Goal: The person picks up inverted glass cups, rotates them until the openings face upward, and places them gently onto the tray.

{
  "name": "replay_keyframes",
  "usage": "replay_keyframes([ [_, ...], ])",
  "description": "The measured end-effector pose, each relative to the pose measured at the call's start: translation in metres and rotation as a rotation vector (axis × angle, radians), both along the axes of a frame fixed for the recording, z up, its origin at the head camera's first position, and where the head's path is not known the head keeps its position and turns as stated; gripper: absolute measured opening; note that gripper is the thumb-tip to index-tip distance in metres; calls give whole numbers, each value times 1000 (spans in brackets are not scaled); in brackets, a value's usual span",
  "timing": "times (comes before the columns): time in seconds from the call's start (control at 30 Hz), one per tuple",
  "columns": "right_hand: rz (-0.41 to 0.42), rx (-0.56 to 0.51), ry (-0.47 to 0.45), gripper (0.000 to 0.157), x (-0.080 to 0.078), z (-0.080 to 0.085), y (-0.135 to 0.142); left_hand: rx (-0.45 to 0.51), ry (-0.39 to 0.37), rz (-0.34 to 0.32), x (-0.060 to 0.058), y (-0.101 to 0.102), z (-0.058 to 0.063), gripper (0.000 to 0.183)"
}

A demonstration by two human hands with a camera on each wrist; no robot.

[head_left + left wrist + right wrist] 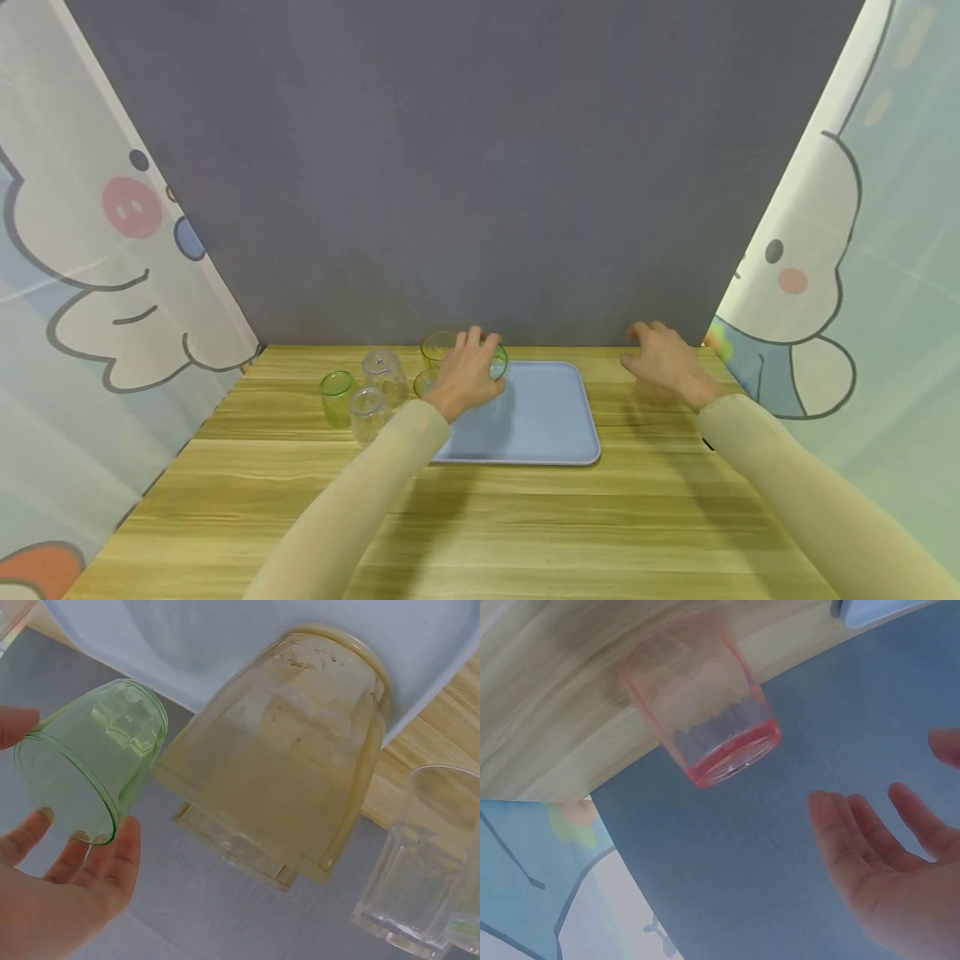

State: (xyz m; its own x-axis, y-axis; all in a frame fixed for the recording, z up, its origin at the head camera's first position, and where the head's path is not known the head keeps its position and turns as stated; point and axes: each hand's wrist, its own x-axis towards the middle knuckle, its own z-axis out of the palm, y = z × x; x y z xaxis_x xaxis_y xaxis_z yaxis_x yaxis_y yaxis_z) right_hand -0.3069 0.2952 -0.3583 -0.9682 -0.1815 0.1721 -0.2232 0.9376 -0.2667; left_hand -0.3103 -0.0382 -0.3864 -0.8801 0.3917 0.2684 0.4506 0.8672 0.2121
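Observation:
My left hand [468,371] holds a green drinking glass [101,750] near its rim, above the left part of the light blue tray [547,417]. In the left wrist view the thumb and fingertips lie around the glass. Close by, an amber glass [285,750] stands at the tray's edge, partly hiding a clear piece of glassware [236,847] behind it. My right hand [663,360] hangs over the table right of the tray with loosely bent fingers and nothing in it. Near it a pink-red glass [705,697] stands on the table, mostly covered by the hand in the head view.
Left of the tray stand a green glass [337,402] and two clear glasses, one in front [368,417] and one behind [385,375]. A grey panel [480,183] rises along the back of the wooden table [525,533]. Printed curtains [840,275] hang at both sides.

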Motion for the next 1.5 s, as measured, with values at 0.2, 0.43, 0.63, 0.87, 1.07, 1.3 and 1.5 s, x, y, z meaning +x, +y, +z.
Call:
replay_keyframes([
  [0.2, -12, 8, -5, 54, -3, 2, 4, -27, -24, 11, -6, 3, -2, 66],
  [0.43, -29, 19, -2, 55, -8, -3, 12, -81, -24, 2, -14, 10, -3, 67],
  [0.63, -32, 21, 3, 55, -9, -6, 17, -135, -19, 8, -14, 12, -4, 67],
  [0.87, -52, 23, -17, 56, -12, -12, 24, -138, -45, 6, -14, 13, -7, 69],
  [1.07, -65, 26, -31, 58, -14, -16, 31, -169, -44, -2, -16, 16, -11, 71],
  [1.3, -84, 38, -77, 59, -17, -23, 37, -191, -38, 8, -15, 16, -14, 71],
  [1.5, -76, 33, -74, 55, -20, -33, 42, -198, -38, 7, -15, 15, -15, 71],
])
